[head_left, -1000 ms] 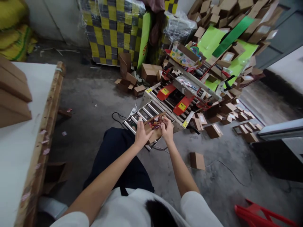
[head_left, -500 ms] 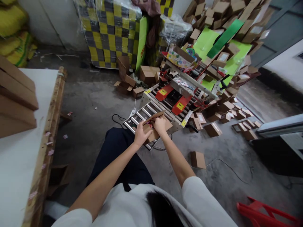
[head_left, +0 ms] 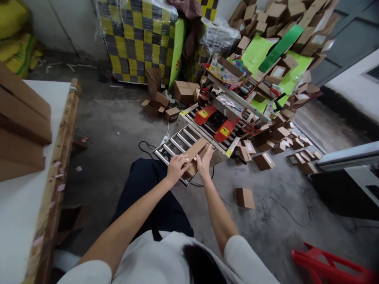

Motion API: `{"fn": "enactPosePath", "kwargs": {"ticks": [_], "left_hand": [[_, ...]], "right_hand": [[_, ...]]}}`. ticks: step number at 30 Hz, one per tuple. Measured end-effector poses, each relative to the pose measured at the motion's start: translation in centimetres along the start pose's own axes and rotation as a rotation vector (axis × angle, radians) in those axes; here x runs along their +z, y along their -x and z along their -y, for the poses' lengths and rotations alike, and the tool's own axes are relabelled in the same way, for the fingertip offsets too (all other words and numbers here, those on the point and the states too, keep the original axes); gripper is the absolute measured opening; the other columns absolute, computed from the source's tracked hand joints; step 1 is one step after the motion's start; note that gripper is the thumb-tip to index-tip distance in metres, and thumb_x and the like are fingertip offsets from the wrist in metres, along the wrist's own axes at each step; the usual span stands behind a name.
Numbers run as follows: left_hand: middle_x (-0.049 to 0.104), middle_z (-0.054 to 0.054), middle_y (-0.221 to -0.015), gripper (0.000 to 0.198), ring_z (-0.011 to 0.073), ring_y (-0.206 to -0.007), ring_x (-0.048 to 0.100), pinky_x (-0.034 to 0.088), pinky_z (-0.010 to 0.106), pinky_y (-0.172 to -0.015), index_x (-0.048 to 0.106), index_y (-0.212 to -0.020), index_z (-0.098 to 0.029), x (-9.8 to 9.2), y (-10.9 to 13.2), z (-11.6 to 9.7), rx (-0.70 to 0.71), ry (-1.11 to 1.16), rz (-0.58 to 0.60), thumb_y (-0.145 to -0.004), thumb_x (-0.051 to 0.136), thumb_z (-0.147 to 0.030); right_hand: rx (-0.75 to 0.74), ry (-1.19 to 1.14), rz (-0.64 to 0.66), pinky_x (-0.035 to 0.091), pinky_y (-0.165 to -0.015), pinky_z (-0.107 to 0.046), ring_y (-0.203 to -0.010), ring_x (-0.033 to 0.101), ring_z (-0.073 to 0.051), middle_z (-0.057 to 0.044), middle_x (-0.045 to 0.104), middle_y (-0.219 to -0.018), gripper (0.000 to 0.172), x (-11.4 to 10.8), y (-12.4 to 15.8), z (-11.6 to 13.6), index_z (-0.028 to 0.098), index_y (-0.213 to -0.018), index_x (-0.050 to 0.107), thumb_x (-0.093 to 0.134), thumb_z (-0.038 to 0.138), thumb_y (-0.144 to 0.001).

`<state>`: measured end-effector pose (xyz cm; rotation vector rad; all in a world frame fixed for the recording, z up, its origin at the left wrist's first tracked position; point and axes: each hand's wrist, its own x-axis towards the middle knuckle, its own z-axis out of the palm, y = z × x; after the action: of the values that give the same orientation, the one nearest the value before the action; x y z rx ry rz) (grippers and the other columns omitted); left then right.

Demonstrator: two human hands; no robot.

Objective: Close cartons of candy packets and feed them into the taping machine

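Observation:
A small brown cardboard box (head_left: 196, 149) rests on the roller conveyor (head_left: 184, 137) in front of me. One long flap is folded over its top, and the far side still shows a gap. My left hand (head_left: 177, 167) grips the near left end, fingers bent over the flap's edge. Along the right side my right hand (head_left: 205, 161) holds the box, thumb towards the top and fingers on the side wall. The contents are hidden by the flap and my hands.
A box-sealing machine (head_left: 220, 120) with red side guides adjoins the rollers. Many cardboard boxes lie piled beyond it. One loose carton (head_left: 245, 198) is on the floor at right, near a cable. A wood-edged table (head_left: 56, 157) stands left, a red plastic stool (head_left: 331, 262) lower right.
The flap that stood raised is folded down over the box. My right hand has come out of the opening to the right side, and my left hand has shifted onto the flap.

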<state>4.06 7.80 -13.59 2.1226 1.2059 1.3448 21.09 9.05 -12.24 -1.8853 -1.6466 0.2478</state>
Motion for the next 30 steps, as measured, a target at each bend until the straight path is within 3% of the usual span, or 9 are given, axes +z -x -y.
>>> {"fn": "enactPosePath", "kwargs": {"ticks": [5,8,11,14,20,22,24,27,30], "left_hand": [[0.070,0.009,-0.123,0.023,0.0268,-0.114,0.059,0.049,0.046,-0.098,0.071,-0.094,-0.022,-1.3,0.6,-0.4,0.009,-0.004,0.155,-0.093,0.061,-0.043],[0.072,0.008,-0.117,0.033,0.0224,-0.104,0.063,0.050,0.044,-0.097,0.071,-0.093,-0.021,-2.2,-0.2,-0.1,-0.036,0.133,0.151,-0.102,0.042,-0.034],[0.071,0.008,-0.119,0.035,0.0206,-0.109,0.065,0.051,0.042,-0.100,0.070,-0.100,-0.020,-2.6,-0.9,0.6,-0.103,0.313,0.138,-0.103,0.037,-0.032],[0.071,0.011,-0.116,0.029,0.0216,-0.108,0.067,0.055,0.038,-0.094,0.069,-0.110,-0.019,-2.9,-0.3,1.4,-0.237,0.373,0.092,-0.099,0.047,-0.035],[0.073,0.008,-0.096,0.024,0.0199,-0.089,0.070,0.058,0.031,-0.077,0.071,-0.096,-0.019,-6.4,3.7,1.9,-0.433,0.334,0.015,-0.095,0.055,-0.037],[0.073,0.008,-0.097,0.024,0.0196,-0.090,0.070,0.058,0.031,-0.077,0.071,-0.096,-0.019,-9.1,5.0,1.9,-0.450,0.267,-0.027,-0.096,0.053,-0.036],[0.071,0.010,-0.104,0.023,0.0199,-0.097,0.069,0.058,0.033,-0.081,0.069,-0.101,-0.019,-12.8,6.1,2.5,-0.448,0.126,-0.129,-0.097,0.052,-0.034],[0.067,0.012,-0.115,0.025,0.0219,-0.109,0.064,0.055,0.039,-0.094,0.064,-0.114,-0.019,-20.9,7.5,3.8,-0.427,-0.280,-0.405,-0.097,0.053,-0.033],[0.061,0.016,-0.121,0.037,0.0271,-0.119,0.056,0.044,0.048,-0.107,0.056,-0.124,-0.016,-31.1,8.0,4.5,-0.412,-0.745,-0.702,-0.094,0.056,-0.037]], "right_hand": [[-0.092,0.023,0.160,0.015,-0.120,-0.063,-0.152,0.002,-0.033,-0.017,0.005,-0.164,0.074,-0.8,1.8,0.1,0.013,-0.161,-0.003,0.026,0.045,-0.101],[-0.257,0.171,0.255,0.012,-0.115,-0.071,-0.151,0.000,-0.041,-0.021,0.000,-0.163,0.095,-1.2,4.8,1.3,0.012,-0.161,0.006,0.049,0.063,-0.093],[-0.327,0.261,0.273,0.015,-0.116,-0.069,-0.150,0.004,-0.042,-0.023,0.003,-0.162,0.104,-1.3,4.8,1.8,0.012,-0.161,0.014,0.066,0.062,-0.086],[-0.329,0.306,0.269,0.018,-0.117,-0.066,-0.149,0.014,-0.039,-0.024,0.014,-0.160,0.095,-1.3,-0.3,0.6,0.013,-0.158,0.024,0.071,0.054,-0.086],[-0.079,0.396,0.107,0.032,-0.106,-0.063,-0.135,0.039,-0.039,-0.027,0.045,-0.141,0.064,-4.5,-16.3,-1.7,0.009,-0.139,0.053,0.063,0.051,-0.092],[-0.059,0.356,0.031,0.032,-0.100,-0.068,-0.136,0.034,-0.046,-0.038,0.038,-0.139,0.065,-4.4,-18.8,-0.7,-0.001,-0.136,0.052,0.056,0.050,-0.096],[-0.095,0.285,-0.044,0.033,-0.097,-0.069,-0.140,0.026,-0.049,-0.044,0.023,-0.145,0.066,-2.2,-18.6,0.8,-0.005,-0.140,0.045,0.051,0.045,-0.098],[-0.290,0.190,-0.022,0.027,-0.106,-0.070,-0.142,0.026,-0.045,-0.031,0.028,-0.151,0.056,3.5,-14.0,2.9,0.012,-0.144,0.049,0.054,0.040,-0.095],[-0.407,0.094,0.220,0.026,-0.108,-0.074,-0.136,0.039,-0.043,-0.024,0.043,-0.144,0.051,8.7,-7.3,5.2,0.018,-0.136,0.057,0.056,0.039,-0.090]]}}
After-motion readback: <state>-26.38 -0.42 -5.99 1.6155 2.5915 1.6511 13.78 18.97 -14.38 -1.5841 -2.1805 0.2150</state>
